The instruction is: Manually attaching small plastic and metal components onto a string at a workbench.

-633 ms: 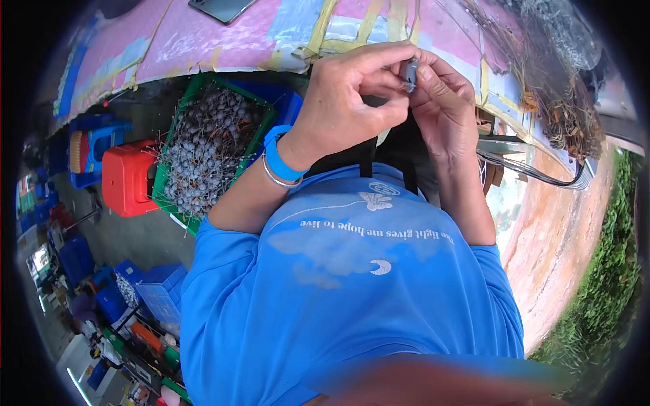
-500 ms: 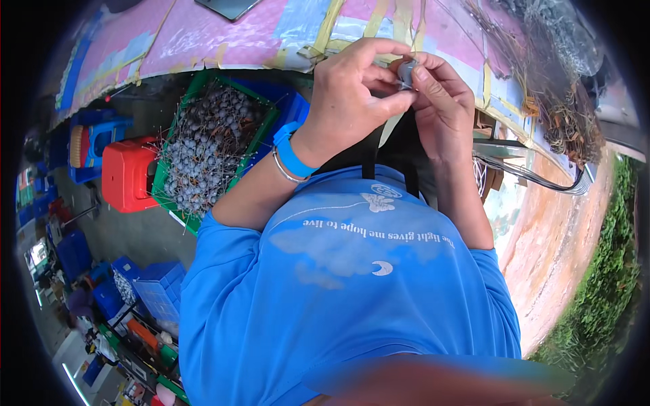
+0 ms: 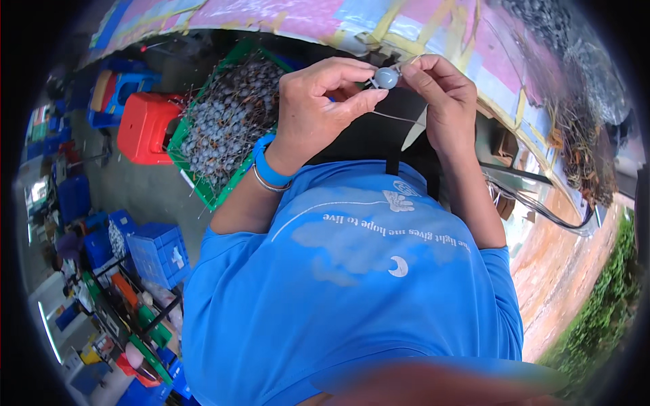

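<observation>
A round, glossy grey ball [image 3: 386, 78] with a small pale fitting at its left side sits at the fingertips of my left hand [image 3: 321, 98]; the thumb and fingers close on it there. Just right of the ball, my right hand [image 3: 443, 95] pinches at a thin pale strand, whose far end I cannot trace. A thin wire [image 3: 396, 118] curves below, between the two hands. Both hands are raised at the near edge of a table [image 3: 298, 17] patched with pink, white and blue sheeting and yellow tape.
On my left stands a green crate [image 3: 177, 154] heaped with grey balls on wires [image 3: 227, 122]. Beside it are a red stool [image 3: 143, 128] and a blue stool [image 3: 125, 88]. Blue bins [image 3: 159, 254] stand farther back. Dark tangled wires [image 3: 575, 135] lie at the table's right end.
The view has shifted. My hands have drawn a little apart, and the grey ball, mostly covered by fingers before, now shows plainly between them.
</observation>
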Motion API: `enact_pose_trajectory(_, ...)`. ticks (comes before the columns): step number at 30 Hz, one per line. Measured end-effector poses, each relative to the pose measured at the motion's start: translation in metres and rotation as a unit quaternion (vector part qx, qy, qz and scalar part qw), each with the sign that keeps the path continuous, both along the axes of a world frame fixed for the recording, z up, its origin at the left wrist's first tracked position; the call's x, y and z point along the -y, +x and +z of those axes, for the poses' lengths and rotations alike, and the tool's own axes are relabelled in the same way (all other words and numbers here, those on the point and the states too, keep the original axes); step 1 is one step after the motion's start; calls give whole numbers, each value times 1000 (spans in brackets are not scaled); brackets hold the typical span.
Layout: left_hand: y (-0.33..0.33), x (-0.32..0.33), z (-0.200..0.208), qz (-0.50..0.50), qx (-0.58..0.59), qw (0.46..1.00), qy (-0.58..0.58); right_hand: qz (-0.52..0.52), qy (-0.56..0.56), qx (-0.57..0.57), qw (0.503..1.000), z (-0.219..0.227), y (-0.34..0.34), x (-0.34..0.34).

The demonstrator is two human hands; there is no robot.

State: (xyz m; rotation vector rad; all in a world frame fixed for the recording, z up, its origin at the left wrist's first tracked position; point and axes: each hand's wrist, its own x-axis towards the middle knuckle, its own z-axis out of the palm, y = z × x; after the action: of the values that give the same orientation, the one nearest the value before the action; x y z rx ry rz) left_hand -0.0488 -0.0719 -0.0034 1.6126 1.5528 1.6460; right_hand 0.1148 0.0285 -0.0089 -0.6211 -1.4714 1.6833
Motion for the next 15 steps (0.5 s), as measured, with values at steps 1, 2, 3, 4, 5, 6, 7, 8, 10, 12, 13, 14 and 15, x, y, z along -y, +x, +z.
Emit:
enact_pose_trajectory(1, -2, 8, 1, 14, -9, 1000, 2, 11, 15, -3, 1000, -1, -6, 6)
enact_pose_trajectory(2, -4, 16, 2, 32, -18, 999, -1, 29, 12, -13, 999, -3, -11, 10)
enact_pose_trajectory(3, -9, 23, 4, 44, -38, 998, -2, 35, 20, -19, 999, -5, -17, 12)
enact_pose_trajectory(4, -12, 29, 4, 57, -58, 997, -5, 42, 26, -26, 998, -8, -22, 14)
enact_pose_trajectory(5, -20, 37, 3, 59, -43, 997, -30, 69, 52, 14, 996, -12, -26, 15)
enact_pose_trajectory(6, -34, 50, 5, 87, -57, 994, -40, 111, 38, 27, 993, -11, -30, 17)
enact_pose_trajectory(7, -49, 66, 8, 111, 4, 990, -91, 140, 48, 55, 987, -13, -30, 15)
enact_pose_trajectory(8, -62, 83, 12, 135, 72, 979, -138, 168, 60, 87, 980, -15, -26, 10)
enact_pose_trajectory(10, -109, 122, 23, 210, 31, 952, -221, 187, 22, 103, 977, -10, -11, -2)
enact_pose_trajectory(12, -147, 172, 41, 293, -9, 906, -305, 192, 29, 116, 974, -10, 2, -22)
enact_pose_trajectory(13, -162, 196, 44, 374, -123, 853, -343, 188, 34, 125, 974, -7, 11, -30)
enact_pose_trajectory(14, -176, 199, 40, 425, -230, 794, -370, 162, 44, 146, 975, 1, 27, -38)
enact_pose_trajectory(15, -182, 206, 41, 435, -229, 787, -372, 139, 45, 152, 978, 1, 36, -44)
